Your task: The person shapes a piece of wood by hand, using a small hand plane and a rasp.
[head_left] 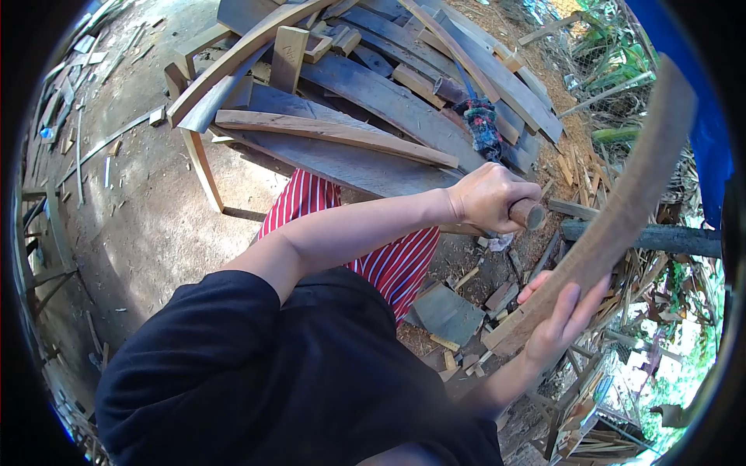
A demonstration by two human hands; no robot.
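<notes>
My left hand (497, 198) is closed in a fist round a thick wooden handle (529, 213), whose round end sticks out past the fingers. A dark, cloth-wrapped piece (483, 128) with a blue cord lies just beyond that fist; whether it joins the handle is unclear. On the right, my right hand (556, 326) grips the lower part of a long curved wooden board (614, 221), with fingers showing on both sides of it. The board slants up to the upper right, apart from my left hand.
A low table of planks (373, 97) stands ahead, piled with curved and straight boards; a leg (203, 171) shows at its left. Wood scraps and a flat dark piece (451, 313) litter the ground. A horizontal pole (676, 239) and blue sheet (711, 132) are at the right.
</notes>
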